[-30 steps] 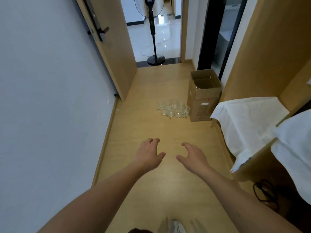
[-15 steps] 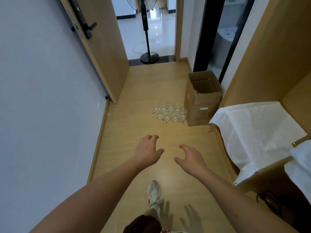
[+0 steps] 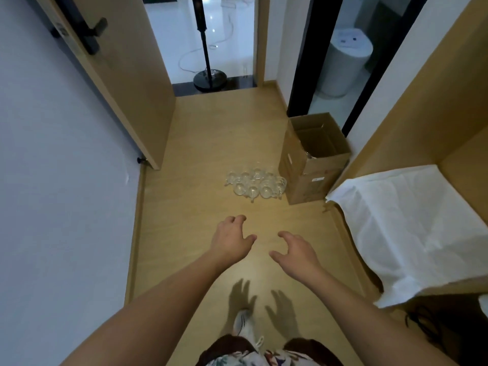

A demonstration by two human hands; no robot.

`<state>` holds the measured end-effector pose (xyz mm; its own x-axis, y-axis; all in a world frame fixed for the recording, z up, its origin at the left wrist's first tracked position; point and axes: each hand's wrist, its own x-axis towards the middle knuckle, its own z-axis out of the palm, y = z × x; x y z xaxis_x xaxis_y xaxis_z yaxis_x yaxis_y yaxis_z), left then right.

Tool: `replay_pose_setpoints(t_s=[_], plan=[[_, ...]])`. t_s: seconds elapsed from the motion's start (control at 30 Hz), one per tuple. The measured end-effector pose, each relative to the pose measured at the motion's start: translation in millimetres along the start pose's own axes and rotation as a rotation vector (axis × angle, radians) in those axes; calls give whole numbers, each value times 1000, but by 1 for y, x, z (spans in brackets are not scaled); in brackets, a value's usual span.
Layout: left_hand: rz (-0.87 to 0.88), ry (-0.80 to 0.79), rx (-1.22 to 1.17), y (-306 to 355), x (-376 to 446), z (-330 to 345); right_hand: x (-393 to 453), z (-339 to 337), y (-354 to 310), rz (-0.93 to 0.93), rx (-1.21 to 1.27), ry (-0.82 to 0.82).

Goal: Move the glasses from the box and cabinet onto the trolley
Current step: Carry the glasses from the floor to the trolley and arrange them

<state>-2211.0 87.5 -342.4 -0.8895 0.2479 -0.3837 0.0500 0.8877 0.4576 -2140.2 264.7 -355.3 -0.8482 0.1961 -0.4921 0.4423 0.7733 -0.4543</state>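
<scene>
- Both hands, left [image 3: 229,240] and right [image 3: 295,250], empty, fingers loosely curled, held out over floor [image 3: 211,143].
- Glasses [image 3: 255,184] clustered on floor just beside box [image 3: 314,165], well ahead of hands.
- Step: approach. Next: close in, crouch, grip glasses.
- Trolley not in view.

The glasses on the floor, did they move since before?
No. The glasses sit just left of the cardboard box, as before. Only the head camera has come nearer.
</scene>
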Motion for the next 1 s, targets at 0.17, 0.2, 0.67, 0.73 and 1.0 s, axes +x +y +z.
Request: replay_pose_setpoints(t_s=[0.17, 0.2, 0.67, 0.73, 1.0], plan=[[-38, -9, -58, -13, 38, -9, 32, -2, -14, 41, -14, -28], [-41, -12, -65, -14, 45, -10, 39, -3, -17, 43, -16, -34], [-180, 25, -102, -12, 197, -51, 215, -52, -53, -8, 24, -113], [-223, 11, -104, -5, 223, -57, 247, -67, -56, -11, 30, -126], [-408, -101, -135, 9, 310, -54, 342, -87, -47, 25, 124, -255]])
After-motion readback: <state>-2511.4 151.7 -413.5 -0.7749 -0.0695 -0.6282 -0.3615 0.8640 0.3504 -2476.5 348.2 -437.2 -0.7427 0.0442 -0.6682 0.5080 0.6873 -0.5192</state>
